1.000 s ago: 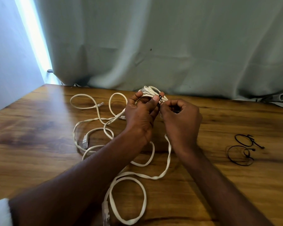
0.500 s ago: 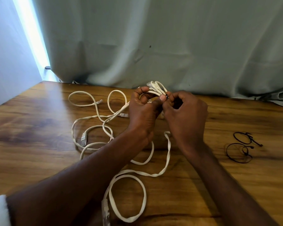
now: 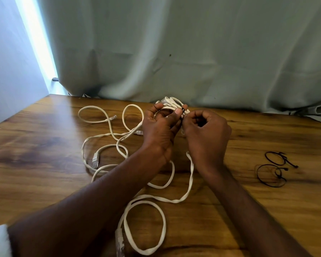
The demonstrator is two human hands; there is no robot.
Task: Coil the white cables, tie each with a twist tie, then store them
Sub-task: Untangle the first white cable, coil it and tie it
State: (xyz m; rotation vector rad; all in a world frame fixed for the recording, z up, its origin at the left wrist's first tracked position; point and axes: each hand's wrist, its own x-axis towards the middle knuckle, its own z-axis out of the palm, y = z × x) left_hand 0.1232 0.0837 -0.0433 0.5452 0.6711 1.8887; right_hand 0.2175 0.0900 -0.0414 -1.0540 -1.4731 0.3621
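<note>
- While light streams through the gap (image 3: 37, 39) at the far left edge of the curtain (image 3: 193, 52), the wooden table (image 3: 35, 145) stretches out below it.
- On the table's left half, loose white cable (image 3: 93, 121) sprawls in open loops, with a clear plug (image 3: 113, 117) at one end and another plug (image 3: 95, 160) lying closer in.
- Down at the near edge, a big loop of cable (image 3: 146, 227) curls round on the table, a third plug (image 3: 120, 242) sitting at its left side.
- Over to the left hand (image 3: 159, 132): raised above the table, its fingers and thumb are curled round a small coiled bundle (image 3: 171, 103) of white cable, grip closed on it.
- Right at the meeting point of both hands, a black twist tie (image 3: 183, 110) sits against the bundle, the left thumb pressed just beside it.
- Now the right hand (image 3: 206, 134): fingers curled in tight, fingertips pinching at the tie, knuckles touching the left hand's fingers.
- A strand of cable (image 3: 191, 175) trails down from the bundle between the two wrists onto the table.
- Well off to the right, two spare black ties (image 3: 274, 169), each twisted into a ring, lie on the table, one just beyond the other.
</note>
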